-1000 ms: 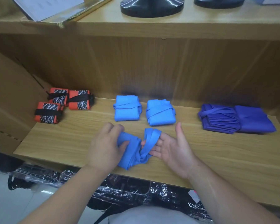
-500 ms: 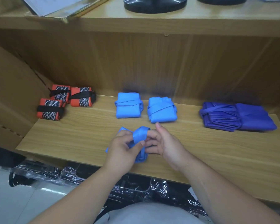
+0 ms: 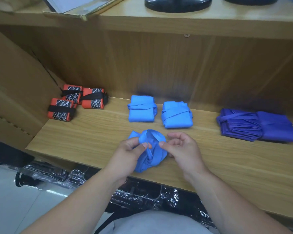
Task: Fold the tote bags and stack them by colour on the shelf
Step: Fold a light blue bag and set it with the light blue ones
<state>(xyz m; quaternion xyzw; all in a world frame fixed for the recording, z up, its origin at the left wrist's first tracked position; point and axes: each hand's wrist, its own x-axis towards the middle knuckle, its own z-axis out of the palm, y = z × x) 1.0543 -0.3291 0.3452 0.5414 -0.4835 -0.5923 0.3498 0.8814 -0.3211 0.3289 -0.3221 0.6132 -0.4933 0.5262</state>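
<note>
2 hands: left hand [image 3: 126, 157], right hand [image 3: 184, 149] | both pinch blue tote bag [image 3: 153, 155] between them | on shelf [image 3: 91, 137]

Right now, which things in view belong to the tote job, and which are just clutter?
Job: half-wrapped blue bag, held by left hand and right hand; two folded blue bags; three orange bags; purple bags; shelf.
Clutter: black bases, papers above; plastic-wrapped items below.

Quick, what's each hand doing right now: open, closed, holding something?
Left hand: closed, thumb and finger pinching the half-rolled light blue fabric tote bag.
Right hand: closed, thumb and curled fingers holding the same bag's right side.
</note>
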